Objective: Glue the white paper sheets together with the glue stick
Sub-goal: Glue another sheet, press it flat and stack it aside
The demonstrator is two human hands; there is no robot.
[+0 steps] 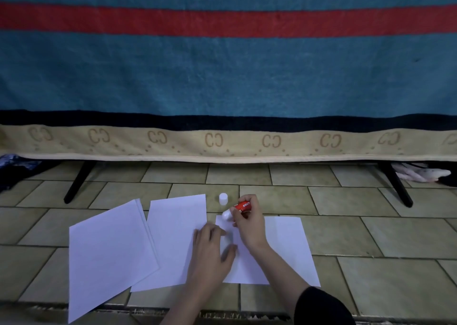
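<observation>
On right sheet (284, 245) — glue stick (241, 207) tip

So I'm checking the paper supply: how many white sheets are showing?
3 at least: left sheet, possibly stacked; middle sheet under the left hand; right sheet beneath the right hand.

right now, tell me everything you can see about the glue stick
The glue stick is a short tube with a red label bearing white print too small to read. Its white end, uncapped, points down and left at the top left corner of the right-hand paper sheet; whether it touches is unclear. The right hand grips its barrel, tilted. A white cap stands apart on the tiled floor just behind it.
</observation>
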